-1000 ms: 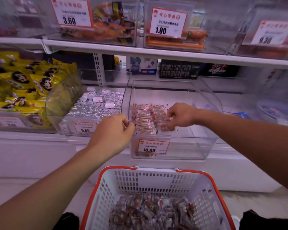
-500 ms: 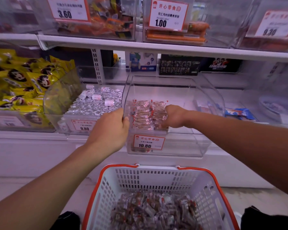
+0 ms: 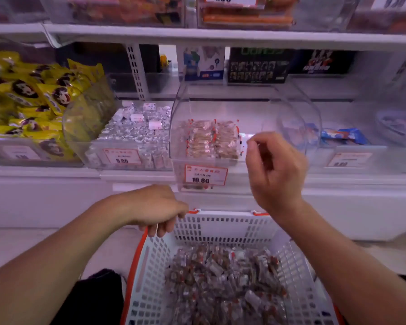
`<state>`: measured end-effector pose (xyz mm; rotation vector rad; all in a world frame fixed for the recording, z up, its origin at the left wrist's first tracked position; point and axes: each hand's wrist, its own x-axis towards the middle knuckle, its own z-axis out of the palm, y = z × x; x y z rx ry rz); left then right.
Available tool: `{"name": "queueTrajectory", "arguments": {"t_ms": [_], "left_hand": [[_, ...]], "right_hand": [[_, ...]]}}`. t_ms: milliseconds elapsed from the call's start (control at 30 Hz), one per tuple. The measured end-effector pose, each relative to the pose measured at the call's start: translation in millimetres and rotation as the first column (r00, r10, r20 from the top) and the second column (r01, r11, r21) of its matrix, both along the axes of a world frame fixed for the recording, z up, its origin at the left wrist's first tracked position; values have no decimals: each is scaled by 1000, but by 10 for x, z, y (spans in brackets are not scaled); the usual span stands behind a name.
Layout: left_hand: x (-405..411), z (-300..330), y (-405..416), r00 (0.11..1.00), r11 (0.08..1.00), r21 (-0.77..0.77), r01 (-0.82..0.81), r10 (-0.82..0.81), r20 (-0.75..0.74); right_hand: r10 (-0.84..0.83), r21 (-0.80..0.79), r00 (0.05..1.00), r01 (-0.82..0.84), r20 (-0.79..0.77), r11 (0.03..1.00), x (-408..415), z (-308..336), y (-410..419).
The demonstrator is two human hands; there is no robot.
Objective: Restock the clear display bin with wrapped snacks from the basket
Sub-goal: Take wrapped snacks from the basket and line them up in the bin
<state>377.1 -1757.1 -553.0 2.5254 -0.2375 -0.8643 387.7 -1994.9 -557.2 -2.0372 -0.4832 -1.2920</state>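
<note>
The clear display bin stands on the middle shelf with a 10.80 price tag on its front. Two neat rows of wrapped snacks fill its left part; the right part is bare. Below it a white basket with an orange rim holds a heap of wrapped snacks. My left hand hangs over the basket's far left corner, fingers loosely curled and holding nothing. My right hand is raised in front of the bin's right half, fingers loosely curled and holding nothing.
Left of the bin is a bin of silver-wrapped sweets tagged 9.80, and further left yellow snack bags. A blue packet lies in the bin to the right. An upper shelf overhangs the bins.
Both hands have drawn back from the bin. The left dropped from the bin's left wall to the basket rim, and the right lifted out of the bin, away from the snack rows.
</note>
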Motion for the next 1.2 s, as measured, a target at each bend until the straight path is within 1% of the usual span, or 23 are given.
{"name": "queueTrajectory", "arguments": {"t_ms": [33,67,100,133,167,200,233,267,300,333,367,433,467,500,567,667,733,800,900,967,1033,1133,1200], "left_hand": [[-36,-180,-44,996,993,104,51,-43,-75],[-69,-392,-102,993,980,178,86,-69,-99],[-110,-608,-165,991,969,226,101,-79,-105],[-158,-846,-223,990,960,257,108,-79,-117],[-210,-1095,-251,988,946,303,118,-81,-130],[-265,-1351,-269,985,929,342,138,-92,-146],[-333,-1604,-287,980,921,355,158,-103,-169],[-395,-1877,-300,975,927,340,159,-94,-201],[-478,-2123,-315,966,945,301,130,-52,-253],[-574,-2345,-350,952,962,262,79,5,-305],[-667,-2523,-390,939,971,239,29,55,-339],[-840,-2812,-482,917,970,234,-71,156,-368],[-918,-2941,-539,903,969,221,-114,194,-384],[-983,-3062,-600,885,972,188,-141,209,-415],[-1093,-3226,-730,867,977,146,-157,207,-454],[-1141,-3328,-816,893,953,275,-125,229,-387],[-1121,-3353,-808,911,960,246,-137,219,-350],[-1087,-3381,-813,918,973,158,-171,215,-333],[-1083,-3422,-799,944,975,145,-171,204,-258],[-1090,-3435,-793,941,968,124,-216,241,-239],[-1084,-3422,-786,918,945,119,-305,325,-228],[-1077,-3353,-751,872,895,152,-420,444,-207],[-1076,-3299,-714,856,873,146,-465,485,-177]], "right_hand": [[33,-15,997,-34,-63,999,-142,-292,30],[43,-44,983,-51,-177,998,-271,-605,73],[33,-77,939,-63,-342,995,-379,-912,115],[10,-118,834,-91,-552,989,-476,-1210,128],[-41,-183,647,-153,-761,971,-553,-1526,103],[-143,-266,408,-264,-902,927,-633,-1857,49],[-255,-305,176,-387,-951,870,-734,-2176,-41],[-356,-299,-29,-480,-934,825,-850,-2445,-132],[-424,-286,-167,-519,-890,806,-971,-2670,-218],[-419,-261,-263,-476,-869,840,-1080,-2838,-297],[-374,-238,-317,-394,-871,888,-1158,-2976,-360],[-321,-222,-370,-285,-872,932,-1210,-3171,-406],[-327,-229,-390,-276,-861,933,-1198,-3234,-406],[-349,-244,-393,-292,-851,925,-1175,-3310,-391],[-403,-293,-364,-321,-840,901,-1167,-3439,-327],[-351,-234,-373,-324,-859,917,-1162,-3566,-227],[-350,-245,-308,-331,-885,911,-1171,-3582,-200],[-342,-254,-274,-309,-899,916,-1156,-3593,-206],[-346,-251,-292,-319,-891,914,-1119,-3569,-206],[-308,-228,-331,-259,-892,939,-1100,-3549,-222],[-207,-163,-342,-153,-916,975,-1115,-3549,-248],[15,-14,-334,84,-943,996,-1111,-3447,-267],[100,44,-314,179,-944,983,-1050,-3328,-267]]}}
